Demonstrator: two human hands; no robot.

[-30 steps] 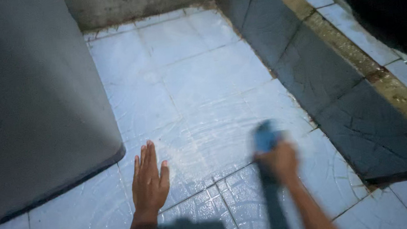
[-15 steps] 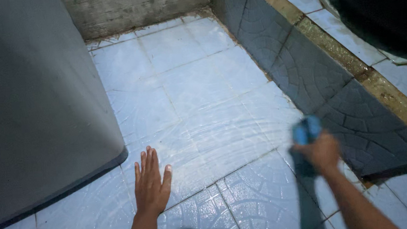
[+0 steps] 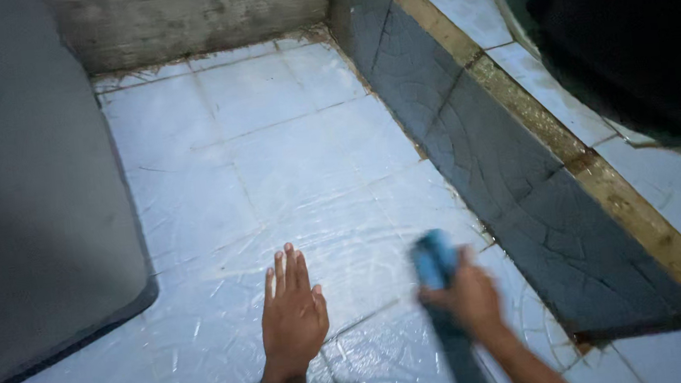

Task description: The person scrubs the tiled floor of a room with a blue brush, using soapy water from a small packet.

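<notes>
Head view: the left hand lies flat on the wet tiled floor, palm down, fingers straight and held close together, holding nothing. At about three o'clock from it, a short way off, the right hand is closed around a blue scrubbing tool (blurred, so its exact kind cannot be told), whose blue end sticks out at twelve o'clock from the fist and sits on or just above the floor. At two o'clock from the right hand rises a dark tiled step with a brownish edge strip. A large grey object fills the nine o'clock side.
</notes>
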